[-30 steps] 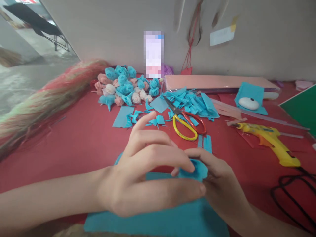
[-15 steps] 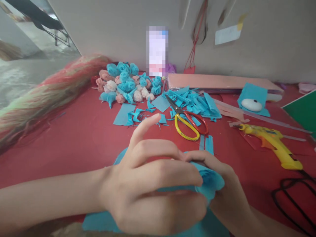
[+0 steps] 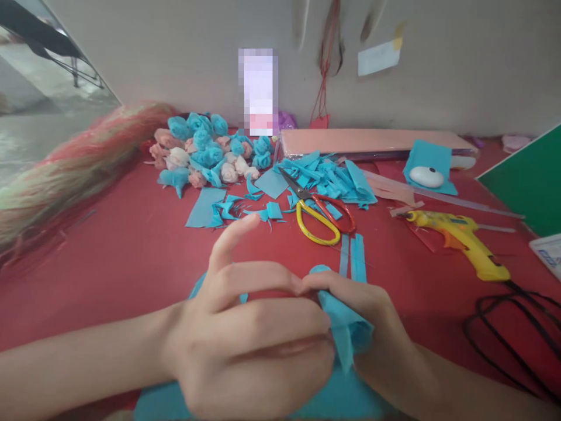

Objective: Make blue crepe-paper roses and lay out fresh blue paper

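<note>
Both my hands meet low in the middle of the view over a red table [image 3: 131, 251]. My left hand [image 3: 249, 339] curls its fingers round a rolled piece of blue paper [image 3: 346, 327], with the little finger raised. My right hand [image 3: 372, 327] pinches the same blue roll from the right, fingers closed on it. A flat blue sheet [image 3: 333, 403] lies under both hands. Two thin blue strips [image 3: 353, 257] lie just beyond my fingers.
Scissors [image 3: 318, 216] with red and yellow handles lie past the hands among blue scraps [image 3: 333, 175]. A heap of blue, pink and white paper roses [image 3: 205, 152] sits at the back left. A yellow glue gun [image 3: 464, 240] and its black cord [image 3: 512, 333] lie right.
The blue paper has been turned and rolled tighter between my hands, now hanging in a fold at the right. The view has shifted slightly to the right.
</note>
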Demonstrator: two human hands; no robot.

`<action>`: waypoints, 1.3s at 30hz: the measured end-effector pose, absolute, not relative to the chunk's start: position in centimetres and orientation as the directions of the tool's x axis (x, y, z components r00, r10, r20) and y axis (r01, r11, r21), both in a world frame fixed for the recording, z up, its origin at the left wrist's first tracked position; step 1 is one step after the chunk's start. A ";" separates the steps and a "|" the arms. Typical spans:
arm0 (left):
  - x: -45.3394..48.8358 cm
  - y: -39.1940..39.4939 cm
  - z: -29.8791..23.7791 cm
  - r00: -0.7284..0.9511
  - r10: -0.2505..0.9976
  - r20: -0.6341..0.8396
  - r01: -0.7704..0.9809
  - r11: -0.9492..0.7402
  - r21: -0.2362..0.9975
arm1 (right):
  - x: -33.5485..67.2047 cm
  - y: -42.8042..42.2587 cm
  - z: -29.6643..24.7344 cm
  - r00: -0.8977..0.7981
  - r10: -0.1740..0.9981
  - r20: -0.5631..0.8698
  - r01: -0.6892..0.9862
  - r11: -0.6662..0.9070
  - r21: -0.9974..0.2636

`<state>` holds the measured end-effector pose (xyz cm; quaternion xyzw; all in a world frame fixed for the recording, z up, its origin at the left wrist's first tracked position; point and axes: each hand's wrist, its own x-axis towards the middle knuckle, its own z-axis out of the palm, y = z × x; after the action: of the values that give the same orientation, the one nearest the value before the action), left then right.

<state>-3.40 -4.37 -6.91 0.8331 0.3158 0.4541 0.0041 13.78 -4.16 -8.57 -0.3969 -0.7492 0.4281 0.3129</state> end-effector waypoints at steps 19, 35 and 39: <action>-3.9 -2.3 -5.8 0.634 0.567 0.526 0.307 -0.809 0.501 | 13.6 -3.6 -8.4 -0.576 0.816 0.052 0.240 0.229 -0.943; -4.8 -1.1 -5.3 0.702 0.531 0.475 0.176 -0.776 0.606 | 13.5 -3.2 -8.1 -0.755 0.597 -0.270 0.049 -0.359 -0.932; -4.7 -1.3 -5.3 0.715 0.505 0.483 0.198 -0.810 0.552 | 13.3 -3.3 -8.0 -0.723 0.636 -0.270 0.090 -0.301 -0.949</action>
<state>-4.66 -1.35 -5.34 0.8950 0.1964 0.3221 0.2380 13.26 -3.33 -7.97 -0.3233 -0.5617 0.7388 0.1848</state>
